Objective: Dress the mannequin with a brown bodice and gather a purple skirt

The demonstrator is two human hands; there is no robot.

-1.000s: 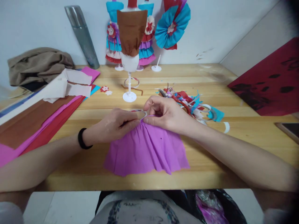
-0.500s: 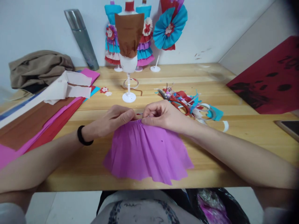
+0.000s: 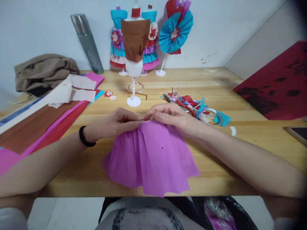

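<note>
A purple crepe paper skirt hangs fanned out over the table's near part, gathered along its top edge. My left hand pinches that gathered edge between thumb and fingers at the left. On the right, my right hand is closed on the same edge, thumb on top, close to the left fingertips. Fingertips hide part of the folds. Behind the hands stands a small white mannequin wearing a brown paper bodice and a red neck band.
Stacked coloured paper lies left, near a brown cloth and a thermos. Scraps and red-handled scissors are right. Dressed mannequins and a blue paper fan flower stand behind. A phone lies far right.
My hands have shifted along the paper's top edge, with the right fingers now flatter over it. The skirt's folds have moved, showing a wider smooth panel in the middle.
</note>
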